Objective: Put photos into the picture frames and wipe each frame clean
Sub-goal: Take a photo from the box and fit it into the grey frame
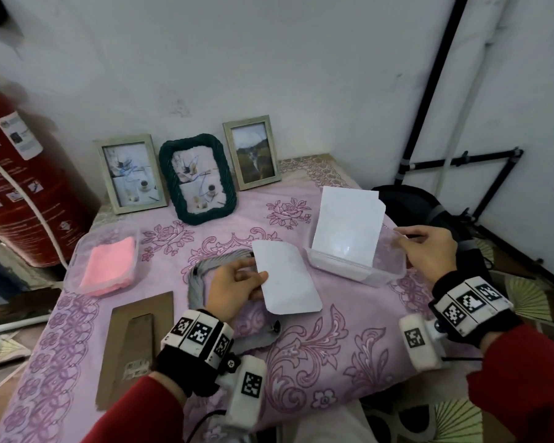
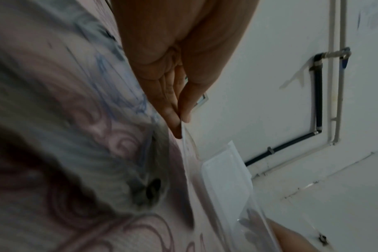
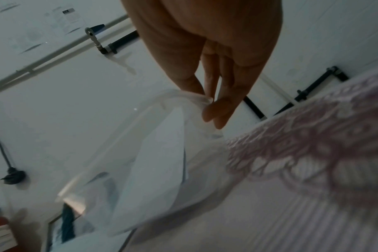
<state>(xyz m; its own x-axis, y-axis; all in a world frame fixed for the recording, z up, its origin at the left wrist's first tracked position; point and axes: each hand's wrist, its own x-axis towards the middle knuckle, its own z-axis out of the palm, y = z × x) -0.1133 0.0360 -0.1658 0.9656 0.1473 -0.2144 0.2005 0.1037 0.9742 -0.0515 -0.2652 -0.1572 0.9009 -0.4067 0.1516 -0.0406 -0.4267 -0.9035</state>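
Observation:
My left hand pinches the left edge of a white photo, blank side up, between thumb and fingers; the left wrist view shows the same pinch by my left hand on the thin sheet. Under that hand a grey rope frame lies flat on the pink cloth. A cardboard backing lies to its left. My right hand pinches the right rim of a clear container holding upright white photos; the right wrist view shows my right hand on the container rim.
Three filled frames stand against the wall: a light one, a dark green rope one, another light one. A clear tub with a pink cloth sits left. A red extinguisher stands beyond the table's left edge.

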